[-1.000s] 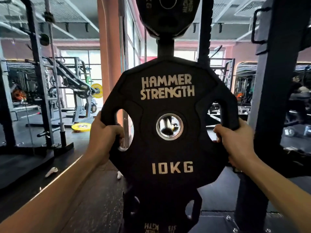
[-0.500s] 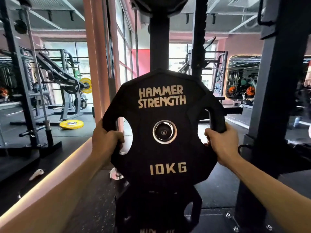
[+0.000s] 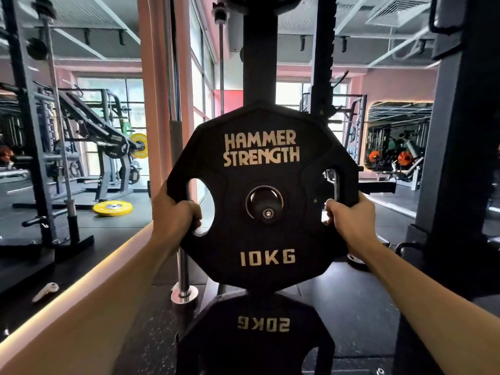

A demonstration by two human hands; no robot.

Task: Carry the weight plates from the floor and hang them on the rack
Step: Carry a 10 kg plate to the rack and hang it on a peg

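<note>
Item: 10 kg plate (image 3: 259,196), black, many-sided, marked HAMMER STRENGTH. I am seeing it held upright between both hands, straight in front of the rack post (image 3: 259,63), with its flat face turned toward me and its lettering reading level.

Left hand (image 3: 176,215): I am seeing its fingers curled through the left grip opening, clasping the rim.

Right hand (image 3: 349,217): I am seeing it wrapped round the rim at the right grip opening, fingers curled in.

Position: the plate's centre hole is sitting over the storage peg (image 3: 266,208); the peg's black end and its small bolt are showing inside the hole.

Change: a second ago I was seeing daylight and a loose steel end through the hole; half a second ago the peg tip was lining up; now the peg is filling the lower part of it.

Axis: the bore is pointing at me, along the peg.

Below: a 20 kg plate (image 3: 257,334) is hanging lower on the same post, its marking upside down, just under the held plate's bottom edge.
</note>
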